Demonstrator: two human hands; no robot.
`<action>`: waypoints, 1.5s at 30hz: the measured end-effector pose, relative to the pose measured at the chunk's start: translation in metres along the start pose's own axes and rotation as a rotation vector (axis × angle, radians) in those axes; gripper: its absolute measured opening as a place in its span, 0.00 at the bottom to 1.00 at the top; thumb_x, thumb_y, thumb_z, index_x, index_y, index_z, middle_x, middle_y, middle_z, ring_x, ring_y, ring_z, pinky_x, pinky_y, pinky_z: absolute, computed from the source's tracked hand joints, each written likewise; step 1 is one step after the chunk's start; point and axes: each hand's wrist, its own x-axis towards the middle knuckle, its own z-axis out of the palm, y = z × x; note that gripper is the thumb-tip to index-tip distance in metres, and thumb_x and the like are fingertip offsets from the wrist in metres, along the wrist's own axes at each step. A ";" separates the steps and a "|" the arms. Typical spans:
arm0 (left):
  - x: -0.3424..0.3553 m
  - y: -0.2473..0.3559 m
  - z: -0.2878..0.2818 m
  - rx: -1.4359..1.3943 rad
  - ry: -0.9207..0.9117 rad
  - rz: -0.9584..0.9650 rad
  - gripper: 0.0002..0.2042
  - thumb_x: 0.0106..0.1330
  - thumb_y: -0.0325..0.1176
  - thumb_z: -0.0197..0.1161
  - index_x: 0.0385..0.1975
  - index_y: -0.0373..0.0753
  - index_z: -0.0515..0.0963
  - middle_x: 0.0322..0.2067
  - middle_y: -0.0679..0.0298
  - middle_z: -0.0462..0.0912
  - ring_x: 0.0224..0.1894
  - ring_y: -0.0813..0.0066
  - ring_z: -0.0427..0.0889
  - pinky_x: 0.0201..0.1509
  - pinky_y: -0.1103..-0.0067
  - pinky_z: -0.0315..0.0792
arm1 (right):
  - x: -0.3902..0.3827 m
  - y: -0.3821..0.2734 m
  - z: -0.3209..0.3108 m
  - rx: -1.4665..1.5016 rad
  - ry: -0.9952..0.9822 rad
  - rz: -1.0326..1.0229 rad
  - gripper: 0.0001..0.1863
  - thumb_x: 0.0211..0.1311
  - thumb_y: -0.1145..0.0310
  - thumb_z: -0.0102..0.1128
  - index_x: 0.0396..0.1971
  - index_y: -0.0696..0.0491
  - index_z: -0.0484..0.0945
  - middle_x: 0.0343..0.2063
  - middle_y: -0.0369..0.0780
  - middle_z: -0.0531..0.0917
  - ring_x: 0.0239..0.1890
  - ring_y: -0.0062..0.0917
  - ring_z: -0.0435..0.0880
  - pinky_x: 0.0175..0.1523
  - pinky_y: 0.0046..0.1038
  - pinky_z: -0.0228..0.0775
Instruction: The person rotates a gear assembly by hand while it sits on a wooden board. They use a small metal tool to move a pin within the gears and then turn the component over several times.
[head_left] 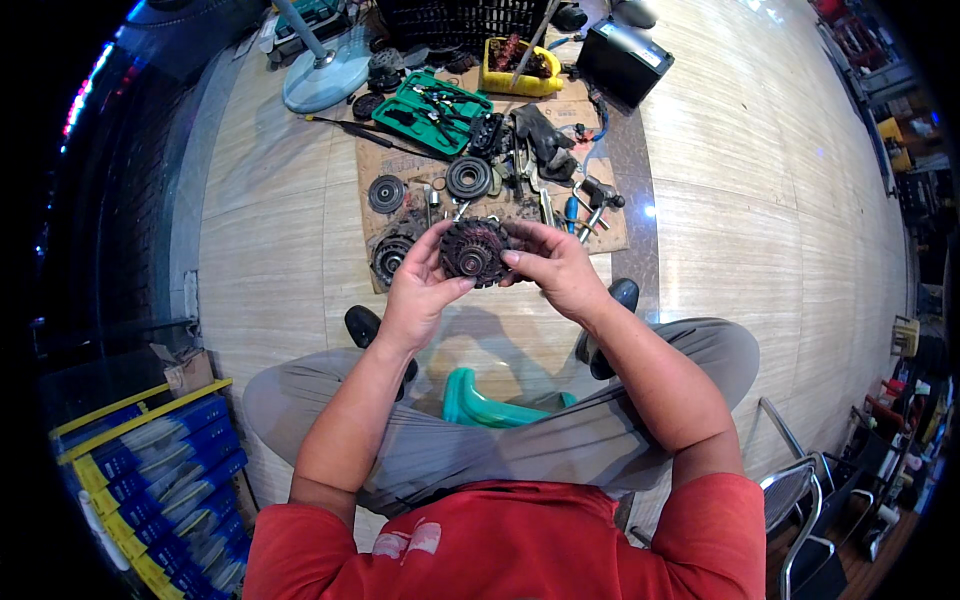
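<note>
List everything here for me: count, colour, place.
cardboard: one area, brown, floor
finned part: one, dark, held centrally
loose parts: many, mostly dark, on cardboard
tool case: one, green, on cardboard
container: one, yellow, top centre
box: one, black, upper right
crate: one, black, top
round base: one, pale, upper left
plastic piece: one, green, lower centre
packages: several, blue-yellow, lower left
chair: one, silver, lower right
shoes: two, black, near centre
trousers: one, grey, lower centre
shirt: one, red, bottom
left grip: one, bare, centre
right grip: one, bare, centre

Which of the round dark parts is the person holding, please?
The dark rotor with the toothed rim, between the left hand and right hand; the pulley, ring-shaped part and round housing lie on the cardboard.
</note>
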 end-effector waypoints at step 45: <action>0.001 0.004 -0.016 -0.247 -0.096 -0.336 0.23 0.73 0.50 0.51 0.55 0.37 0.72 0.43 0.58 0.83 0.36 0.71 0.82 0.37 0.75 0.78 | 0.005 -0.014 0.000 -0.238 -0.076 -0.025 0.18 0.66 0.64 0.61 0.49 0.61 0.78 0.31 0.39 0.83 0.30 0.19 0.82 0.35 0.23 0.77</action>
